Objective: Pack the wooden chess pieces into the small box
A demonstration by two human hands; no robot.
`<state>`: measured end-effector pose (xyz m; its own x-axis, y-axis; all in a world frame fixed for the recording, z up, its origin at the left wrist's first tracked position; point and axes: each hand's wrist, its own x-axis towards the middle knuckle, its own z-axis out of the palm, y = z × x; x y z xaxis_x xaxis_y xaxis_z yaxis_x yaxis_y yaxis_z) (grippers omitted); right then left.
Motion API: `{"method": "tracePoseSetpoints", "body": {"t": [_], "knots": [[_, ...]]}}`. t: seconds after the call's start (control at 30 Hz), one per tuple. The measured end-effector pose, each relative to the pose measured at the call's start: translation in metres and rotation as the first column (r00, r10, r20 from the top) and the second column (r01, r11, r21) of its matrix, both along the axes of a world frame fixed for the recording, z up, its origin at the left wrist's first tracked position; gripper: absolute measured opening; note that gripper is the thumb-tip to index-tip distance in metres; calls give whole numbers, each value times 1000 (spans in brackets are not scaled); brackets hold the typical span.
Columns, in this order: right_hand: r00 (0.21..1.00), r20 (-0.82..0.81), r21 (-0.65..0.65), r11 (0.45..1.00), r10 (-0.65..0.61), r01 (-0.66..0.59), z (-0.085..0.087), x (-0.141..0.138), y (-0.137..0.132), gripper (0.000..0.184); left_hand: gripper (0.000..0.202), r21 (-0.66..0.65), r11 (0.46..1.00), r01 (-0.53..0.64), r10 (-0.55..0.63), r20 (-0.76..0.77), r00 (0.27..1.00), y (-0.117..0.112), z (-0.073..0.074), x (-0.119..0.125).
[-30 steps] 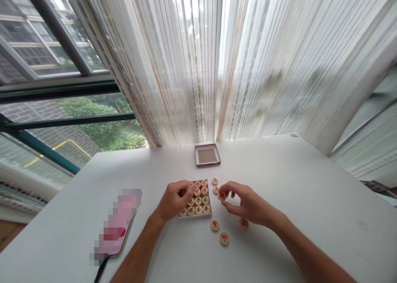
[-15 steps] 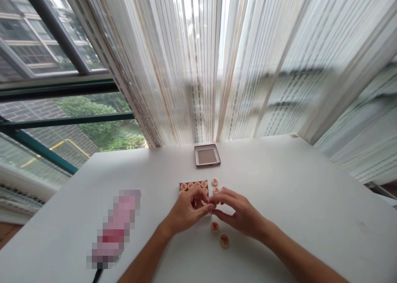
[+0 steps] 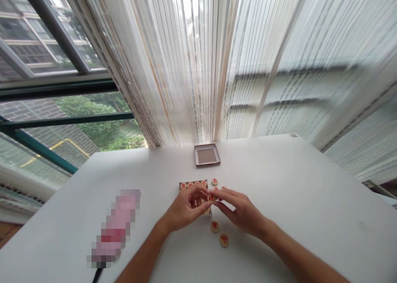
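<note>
A round xiangqi piece (image 3: pixel 211 198) with red writing is held up at the right edge of a box (image 3: pixel 180 184) full of similar pieces. My right hand (image 3: pixel 240 208) pinches it from the right between thumb and fingers. From the left, the thumb and index finger of my left hand (image 3: pixel 184 208) curl around and touch it. My left hand covers much of the box. Two loose xiangqi pieces, a near one (image 3: pixel 224 240) and a farther one (image 3: pixel 214 226), lie below the hands. Beyond my right fingers lies another piece (image 3: pixel 215 181), with more partly hidden beside it.
On the white table (image 3: pixel 294 184), a shallow lid-like tray (image 3: pixel 207 155) lies behind the box. A pink pixelated object (image 3: pixel 118 221) with a black cord lies at the left. Sheer curtains (image 3: pixel 198 89) and a window border the table's far side.
The pinched piece has turned so that its red-marked face shows. Both hands have shifted only slightly, and more of the box's right side shows between them.
</note>
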<state>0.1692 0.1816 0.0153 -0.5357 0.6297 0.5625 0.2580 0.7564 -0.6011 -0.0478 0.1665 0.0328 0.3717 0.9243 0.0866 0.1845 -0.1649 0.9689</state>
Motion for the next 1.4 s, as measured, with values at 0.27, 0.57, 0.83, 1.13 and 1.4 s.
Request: {"method": "tracePoseSetpoints", "body": {"t": [0.27,0.57,0.83,1.13,1.4], "knots": [[999,-37,-83,996,-25,22,3,-2,-3,13,31,30,999,16,-14,-86,996,1,2,-3],[999,-38,-57,998,27,-29,9,-1,-4,20,24,53,997,-54,57,-62,996,4,4,-6],[1000,-5,-41,999,5,-5,7,2,-2,20,28,-83,982,-167,176,111,978,20,4,-29],[999,34,-16,1000,0,1,7,2,-1,16,44,-164,984,-69,89,121,989,20,2,-34],[999,47,6,1000,3,-4,8,2,0,16,39,-168,984,-60,70,59,996,20,3,-40]]}}
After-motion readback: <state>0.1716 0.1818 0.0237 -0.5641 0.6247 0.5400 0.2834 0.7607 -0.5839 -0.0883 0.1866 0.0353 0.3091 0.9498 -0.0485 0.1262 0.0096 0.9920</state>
